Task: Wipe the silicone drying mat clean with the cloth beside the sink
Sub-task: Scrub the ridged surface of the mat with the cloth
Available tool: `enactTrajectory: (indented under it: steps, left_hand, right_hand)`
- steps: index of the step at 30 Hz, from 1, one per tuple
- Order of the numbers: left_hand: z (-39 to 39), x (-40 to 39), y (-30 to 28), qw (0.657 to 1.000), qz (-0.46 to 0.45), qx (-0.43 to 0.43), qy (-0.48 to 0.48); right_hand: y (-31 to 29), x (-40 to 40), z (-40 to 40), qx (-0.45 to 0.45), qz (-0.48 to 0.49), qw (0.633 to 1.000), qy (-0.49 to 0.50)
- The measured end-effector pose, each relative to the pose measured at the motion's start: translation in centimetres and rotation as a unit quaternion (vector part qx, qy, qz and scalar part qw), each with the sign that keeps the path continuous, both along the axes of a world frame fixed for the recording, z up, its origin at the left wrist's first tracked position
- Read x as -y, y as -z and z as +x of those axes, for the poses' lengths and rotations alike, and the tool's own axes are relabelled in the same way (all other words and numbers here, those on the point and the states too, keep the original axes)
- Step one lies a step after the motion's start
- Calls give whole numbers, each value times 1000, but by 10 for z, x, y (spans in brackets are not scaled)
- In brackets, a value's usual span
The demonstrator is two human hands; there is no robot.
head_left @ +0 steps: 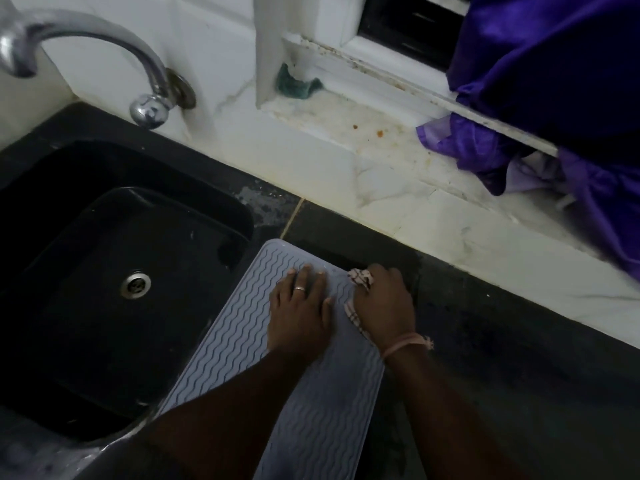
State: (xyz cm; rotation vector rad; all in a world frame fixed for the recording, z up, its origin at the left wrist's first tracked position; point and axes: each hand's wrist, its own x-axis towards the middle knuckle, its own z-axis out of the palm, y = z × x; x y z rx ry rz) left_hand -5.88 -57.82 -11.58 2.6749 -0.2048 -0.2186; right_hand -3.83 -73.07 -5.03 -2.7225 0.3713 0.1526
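Note:
A grey silicone drying mat [242, 327] with wavy ridges lies on the dark counter just right of the sink, running from the centre toward the bottom edge. My left hand [299, 311] presses flat on the mat's far part, fingers spread, a ring on one finger. My right hand [384, 299] sits at the mat's far right corner, closed on a pale checked cloth [360, 279]. Most of the cloth is hidden under that hand; bits show at its fingers and along its left side.
A black sink [86, 271] with a metal drain fills the left, a chrome tap [104, 46] above it. The dark counter [502, 358] extends right. Behind are a white stained window ledge [363, 133], a green scrubber [294, 83] and purple cloth [554, 81].

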Motion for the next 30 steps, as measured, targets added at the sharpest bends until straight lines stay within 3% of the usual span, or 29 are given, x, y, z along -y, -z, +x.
enactTrajectory:
  steps: [4, 8, 19, 30]
  left_hand:
    - [8, -38, -7, 997, 27, 23, -63]
    - [7, -75, 1, 996, 40, 16, -83]
    - [10, -70, 8, 995, 39, 52, -80]
    - [8, -71, 10, 992, 52, 43, -106]
  right_hand:
    - [12, -43, 13, 16, 12, 999, -30]
    - [24, -65, 24, -3, 5, 1000, 19]
    - [38, -115, 71, 32, -23, 999, -30]
    - [20, -160, 98, 79, 54, 991, -94]
